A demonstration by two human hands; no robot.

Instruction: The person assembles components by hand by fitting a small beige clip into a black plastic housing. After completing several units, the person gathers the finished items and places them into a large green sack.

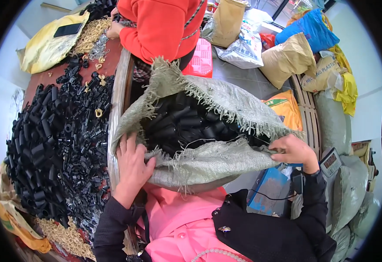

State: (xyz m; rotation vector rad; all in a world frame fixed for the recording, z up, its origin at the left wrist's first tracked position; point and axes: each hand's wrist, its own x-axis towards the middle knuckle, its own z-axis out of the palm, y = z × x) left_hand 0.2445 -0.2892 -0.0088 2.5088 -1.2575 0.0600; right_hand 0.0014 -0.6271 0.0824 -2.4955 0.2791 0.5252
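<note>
Head view: we look down on a grey woven sack (208,161) whose frayed mouth gapes between two bare hands, at the tabletop's right edge (117,100). Its left rim leans over that edge; we cannot tell what bears its weight. Dark tubular parts (184,124) lie heaped inside.

Our left hand (132,159) rests against the sack's left front rim, fingers pointing away and thumb spread wide from them; we cannot tell whether it grips the cloth. Our right hand (293,150) is narrow, with thumb and bent fingers pinching the rim at the right corner of the mouth.

On the red tabletop (40,81), we see a large pile of black tubes (36,148) along the left edge and small black fittings (79,139) between it and the right edge. Tan rings (64,236) lie toward the near end, and more tan pieces (90,35) toward the far end, beside a yellow sack (47,48) with a phone (67,29) on it. Silver bits (99,48) lie just nearer.

Beyond our sack, a co-worker in a red top (165,30) reaches over the tabletop's far right corner. Well to the right, we see brown paper bags (287,59), a blue bag (309,30) and a display unit (330,162).
</note>
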